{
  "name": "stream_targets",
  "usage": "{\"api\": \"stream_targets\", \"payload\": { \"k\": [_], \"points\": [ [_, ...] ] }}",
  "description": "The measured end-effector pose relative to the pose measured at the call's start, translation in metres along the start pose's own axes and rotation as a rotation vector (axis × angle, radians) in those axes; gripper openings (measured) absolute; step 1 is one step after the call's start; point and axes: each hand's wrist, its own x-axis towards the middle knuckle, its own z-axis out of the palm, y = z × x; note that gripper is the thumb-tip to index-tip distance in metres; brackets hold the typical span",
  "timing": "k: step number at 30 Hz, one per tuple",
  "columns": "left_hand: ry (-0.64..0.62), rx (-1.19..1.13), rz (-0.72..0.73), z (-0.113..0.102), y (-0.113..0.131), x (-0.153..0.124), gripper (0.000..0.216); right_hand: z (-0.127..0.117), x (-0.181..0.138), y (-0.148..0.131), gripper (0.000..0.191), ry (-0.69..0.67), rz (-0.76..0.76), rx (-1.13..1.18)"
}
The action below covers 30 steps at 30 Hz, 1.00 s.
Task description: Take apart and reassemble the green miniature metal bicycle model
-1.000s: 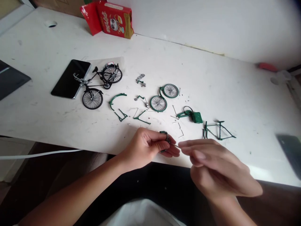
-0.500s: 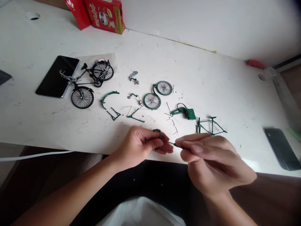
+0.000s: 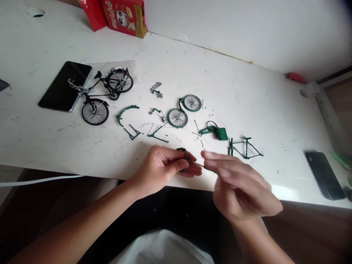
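My left hand is closed around a miniature handlebar with dark green grips, pinched between thumb and fingers above the table's front edge. From the right, my right hand grips a small screwdriver, its thin metal shaft pointing at the middle of the handlebar. Most of the screwdriver's handle is hidden by the fingers. Beyond the hands lie two green-rimmed wheels, a green frame, a curved green fender and a green piece with a square plate.
A black model bicycle stands at the left, partly over a phone. Another dark phone lies at the right. Tiny rods and screws are scattered mid-table. At the back stands a red package.
My right hand has shifted slightly left, and its fingers have straightened and turned along the screwdriver. My left hand still holds the handlebar in nearly the same place.
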Motion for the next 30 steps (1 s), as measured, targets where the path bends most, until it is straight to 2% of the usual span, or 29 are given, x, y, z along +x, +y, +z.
{"api": "stream_targets", "payload": {
  "k": [3,7,11,15,21,23,26,27,30],
  "points": [
    [0.021,-0.058,-0.009,-0.001,-0.003,0.000,0.008,-0.002,0.004,0.002,0.032,0.025,0.005,-0.118],
    [0.034,-0.055,-0.031,0.000,-0.004,0.001,0.012,-0.003,0.009,-0.003,0.054,0.031,0.111,-0.135],
    [0.057,-0.054,-0.045,0.001,-0.002,0.002,0.020,0.001,0.008,-0.002,0.059,0.017,0.093,-0.094],
    [0.080,-0.056,-0.028,0.001,-0.003,0.003,0.026,0.007,0.008,0.005,0.056,0.034,0.075,-0.037],
    [0.157,-0.121,0.020,-0.003,-0.008,0.003,0.026,0.004,0.021,0.006,0.041,0.081,0.212,-0.003],
    [0.161,-0.138,0.032,-0.004,-0.009,0.003,0.027,0.000,0.029,0.006,0.036,-0.027,0.236,-0.054],
    [0.189,-0.137,0.083,-0.003,-0.010,0.003,0.028,-0.002,0.036,0.009,0.026,-0.309,0.222,-0.110],
    [0.209,-0.131,0.100,-0.003,-0.010,0.003,0.028,-0.002,0.036,0.011,0.022,-0.367,0.201,-0.128],
    [0.246,-0.124,0.125,-0.002,-0.011,0.003,0.030,0.001,0.034,0.014,0.014,-0.380,0.134,-0.177]
  ]
}}
